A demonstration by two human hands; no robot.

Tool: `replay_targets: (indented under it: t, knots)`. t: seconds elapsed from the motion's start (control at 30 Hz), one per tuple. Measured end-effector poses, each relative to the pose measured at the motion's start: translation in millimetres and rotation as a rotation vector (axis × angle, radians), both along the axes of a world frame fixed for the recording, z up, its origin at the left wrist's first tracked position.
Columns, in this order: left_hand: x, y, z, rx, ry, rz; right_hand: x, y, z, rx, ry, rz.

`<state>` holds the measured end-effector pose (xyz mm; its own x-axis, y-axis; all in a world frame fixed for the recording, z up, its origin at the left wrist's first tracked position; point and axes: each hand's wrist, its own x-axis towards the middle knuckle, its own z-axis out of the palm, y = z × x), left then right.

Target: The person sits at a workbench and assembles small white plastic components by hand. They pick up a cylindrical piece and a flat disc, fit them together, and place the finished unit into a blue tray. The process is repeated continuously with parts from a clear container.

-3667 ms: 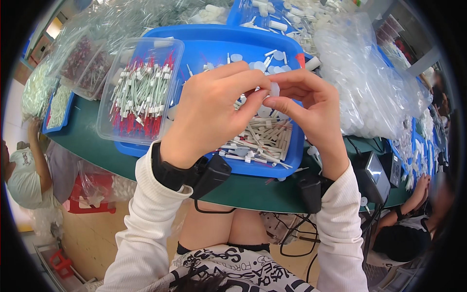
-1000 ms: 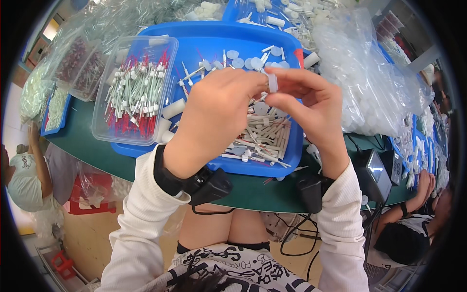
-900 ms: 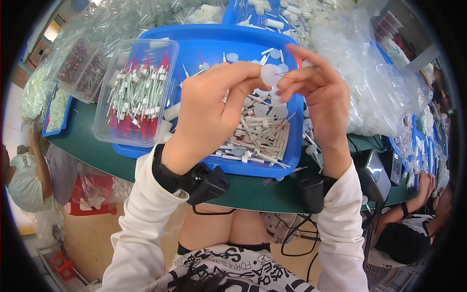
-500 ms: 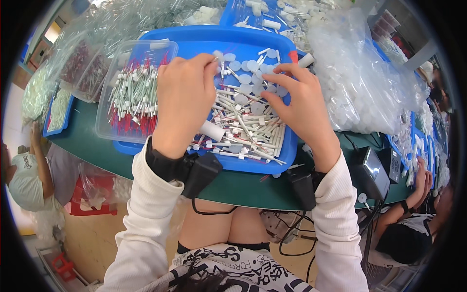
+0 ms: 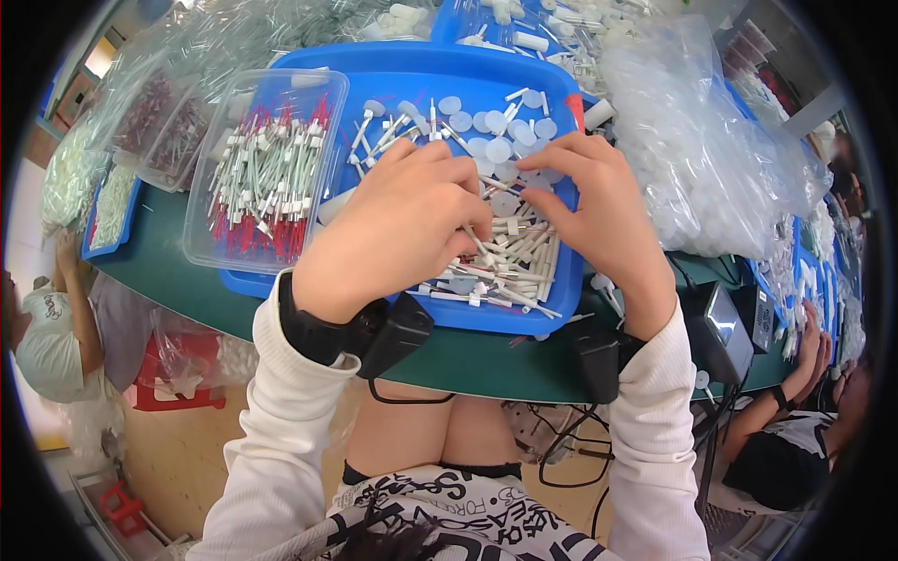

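My left hand [image 5: 393, 234] and my right hand [image 5: 599, 215] are both down over a blue tray [image 5: 486, 323]. The tray holds a pile of thin white sticks [image 5: 514, 257] and, farther back, round white caps [image 5: 486, 126]. My left fingertips pinch a white stick at the near edge of the pile. My right fingertips curl down onto the caps and sticks, and whether they hold one is hidden. A clear plastic box [image 5: 271, 178] of white sticks with red ends sits in the tray's left part, beside my left hand.
The tray lies on a green table [image 5: 486, 360]. A big clear bag of white parts [image 5: 702, 159] lies to the right, with more blue trays behind. A small black device [image 5: 730, 327] stands at the table's right edge. Other people sit at far left [image 5: 47, 318] and lower right [image 5: 795, 449].
A second ago both hands were raised together over the tray, joining small white parts. They have dropped to the tray; the left hand moved from the clear box back to the stick pile.
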<state>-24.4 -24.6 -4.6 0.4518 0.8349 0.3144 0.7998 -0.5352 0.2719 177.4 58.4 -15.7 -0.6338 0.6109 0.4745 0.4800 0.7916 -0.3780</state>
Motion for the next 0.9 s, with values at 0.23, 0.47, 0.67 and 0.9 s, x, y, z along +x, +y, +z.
replay_targets:
  t: [0.23,0.47,0.67,0.9]
  knots:
    - [1,7,6,-0.069,-0.549,0.057,0,3,2,0.031,0.000,-0.033]
    - [8,4,15,-0.615,-1.217,-0.123,3,0,7,0.072,-0.058,0.001]
    - [8,4,17,-0.851,-1.360,-0.120,-5,-2,16,-0.377,0.480,0.020]
    - [8,10,8,-0.476,-1.097,-0.133,-8,-6,21,-0.824,0.889,0.296]
